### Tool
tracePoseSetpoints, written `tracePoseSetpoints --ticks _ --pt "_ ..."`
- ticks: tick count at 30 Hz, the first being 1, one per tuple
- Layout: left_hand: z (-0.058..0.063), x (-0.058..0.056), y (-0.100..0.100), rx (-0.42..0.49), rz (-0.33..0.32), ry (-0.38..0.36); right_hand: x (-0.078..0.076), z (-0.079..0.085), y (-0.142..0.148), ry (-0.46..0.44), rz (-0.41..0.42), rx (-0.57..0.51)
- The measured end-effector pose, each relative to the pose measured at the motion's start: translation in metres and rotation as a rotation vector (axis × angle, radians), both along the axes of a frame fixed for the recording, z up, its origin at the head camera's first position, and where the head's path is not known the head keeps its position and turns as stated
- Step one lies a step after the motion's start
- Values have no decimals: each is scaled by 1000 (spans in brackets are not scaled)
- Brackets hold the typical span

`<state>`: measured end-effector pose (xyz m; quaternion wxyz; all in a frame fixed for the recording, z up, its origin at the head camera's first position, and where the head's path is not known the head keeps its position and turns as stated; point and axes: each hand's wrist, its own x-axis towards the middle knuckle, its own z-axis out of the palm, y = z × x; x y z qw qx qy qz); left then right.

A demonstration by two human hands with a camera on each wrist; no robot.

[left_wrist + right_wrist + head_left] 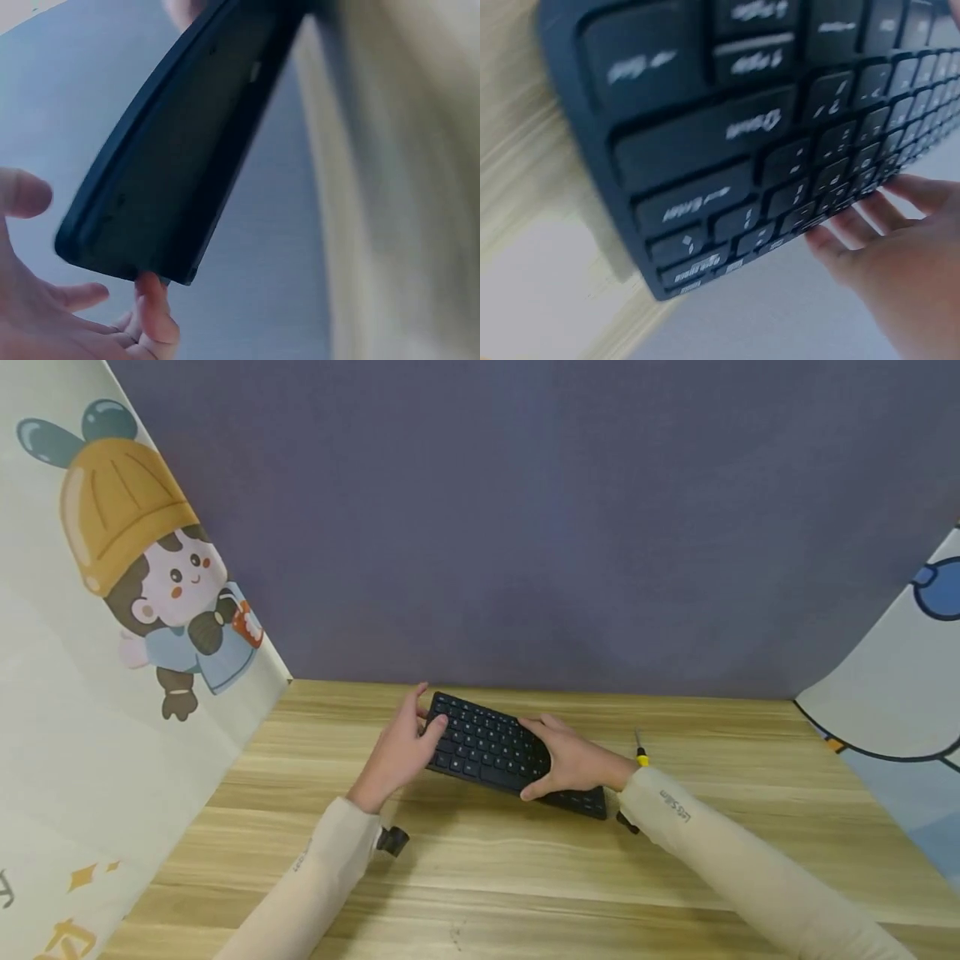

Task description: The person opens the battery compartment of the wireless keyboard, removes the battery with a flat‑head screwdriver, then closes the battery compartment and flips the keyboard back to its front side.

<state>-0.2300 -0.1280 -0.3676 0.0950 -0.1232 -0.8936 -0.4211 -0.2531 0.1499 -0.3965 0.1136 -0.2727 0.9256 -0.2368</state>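
A black keyboard [487, 739] is tilted over the wooden table, keys facing up toward the head camera. My right hand [573, 757] grips it across its width, thumb on the near long edge and fingers at the far edge. In the right wrist view the fingers [855, 229] lie along that far edge, beside the keys. My left hand [397, 743] is at the keyboard's left end. The left wrist view shows the keyboard's underside [161, 161], with fingertips [154, 300] touching the short end and the thumb spread apart from it.
A small screwdriver [641, 750] with a yellow and black handle lies on the table [480, 893] beyond the right wrist, partly hidden by the sleeve. A dark grey wall [525, 527] stands behind the table, and a cartoon-printed panel [75, 710] borders the left side.
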Motion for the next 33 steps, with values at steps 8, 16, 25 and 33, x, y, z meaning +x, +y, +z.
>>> tracePoseSetpoints --ticks 8,16,25,33 --pt "38 4 -6 218 -189 218 4 5 -8 85 7 -186" --pt "60 7 1 229 -279 425 6 3 -22 130 35 -332" --pt "68 11 9 237 -348 481 9 2 -31 129 24 -416" --pt "71 14 15 251 -399 488 10 -3 -37 139 87 -546"
